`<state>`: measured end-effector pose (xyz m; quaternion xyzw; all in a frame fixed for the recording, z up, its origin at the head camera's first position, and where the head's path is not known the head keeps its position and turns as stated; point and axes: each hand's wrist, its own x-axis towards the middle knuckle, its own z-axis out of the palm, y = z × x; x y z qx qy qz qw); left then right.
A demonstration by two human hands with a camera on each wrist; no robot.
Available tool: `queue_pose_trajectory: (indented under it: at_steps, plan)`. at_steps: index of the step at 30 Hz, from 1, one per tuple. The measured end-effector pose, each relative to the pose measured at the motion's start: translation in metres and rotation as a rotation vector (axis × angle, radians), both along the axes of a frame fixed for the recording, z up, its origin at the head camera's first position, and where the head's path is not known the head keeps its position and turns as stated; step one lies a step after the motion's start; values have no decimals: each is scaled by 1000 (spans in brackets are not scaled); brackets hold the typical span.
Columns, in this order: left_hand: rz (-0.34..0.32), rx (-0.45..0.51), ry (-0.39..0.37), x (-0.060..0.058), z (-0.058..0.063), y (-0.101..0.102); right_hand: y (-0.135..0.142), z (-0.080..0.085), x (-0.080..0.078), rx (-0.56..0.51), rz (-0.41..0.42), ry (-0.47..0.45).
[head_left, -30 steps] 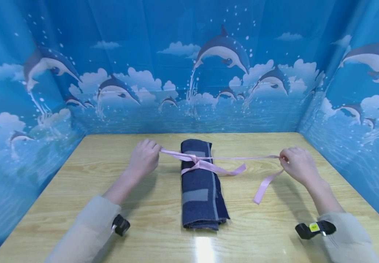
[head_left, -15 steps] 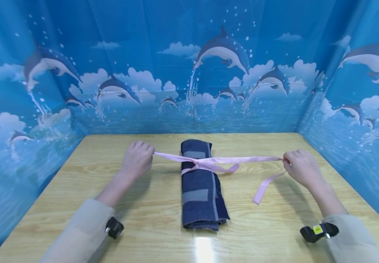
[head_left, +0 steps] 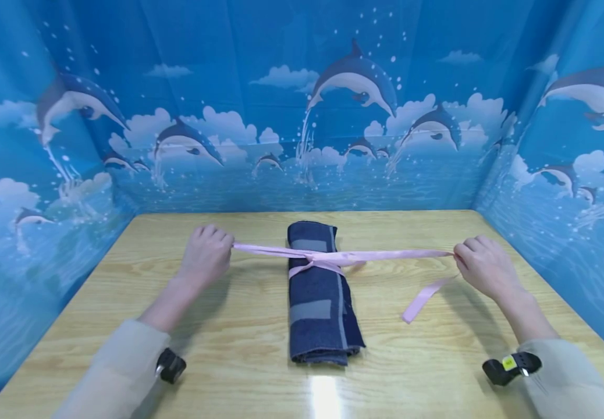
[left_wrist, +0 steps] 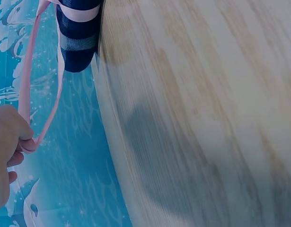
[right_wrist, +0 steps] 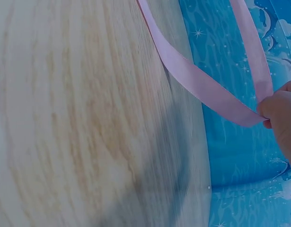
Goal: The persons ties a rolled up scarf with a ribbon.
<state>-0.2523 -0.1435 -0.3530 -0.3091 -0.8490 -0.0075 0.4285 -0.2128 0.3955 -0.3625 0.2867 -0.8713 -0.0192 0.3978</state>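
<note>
A rolled bundle of dark blue denim (head_left: 315, 326) with grey patches lies mid-table. Round its upper part runs a pink ribbon (head_left: 380, 255), crossed in a knot on top. On the left side my left hand (head_left: 206, 254) pinches the ribbon, and two strands stretch from it to the knot. In the left wrist view those strands form a loop (left_wrist: 26, 80) at the fingertips. Over on the right my right hand (head_left: 485, 265) pinches the other stretch, drawn nearly straight. A loose ribbon tail (head_left: 422, 299) hangs below that hand toward the table.
The wood-grain table (head_left: 249, 372) is bounded at the back and both sides by a blue curtain (head_left: 239, 116) printed with dolphins. Black wrist cameras (head_left: 171, 365) are worn at both sleeves.
My left hand has moved left and slightly toward me. My right hand has shifted slightly right. The ribbon between them is tauter, and the short end right of the knot has drawn in toward the bundle.
</note>
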Motion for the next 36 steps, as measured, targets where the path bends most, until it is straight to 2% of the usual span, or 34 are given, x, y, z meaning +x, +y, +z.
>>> queue_pose_trajectory:
  at_steps: [6, 13, 20, 23, 29, 36]
  plan:
    - [4, 0, -7, 2, -1, -9, 2, -2, -1, 8, -30, -8]
    - [51, -9, 2, 2, -3, -21, 6, -5, -2, 19, -49, -20]
    - [101, -25, 13, 3, -3, -33, 8, -6, -1, 25, -102, -66]
    - [137, -74, -18, 5, -2, -37, 8, -6, -1, 29, -130, -90]
    - [219, -156, -148, 11, -1, -48, 7, -7, 1, 36, -170, -128]
    - [202, -197, -180, 14, -2, -56, 7, -6, 3, 30, -210, -163]
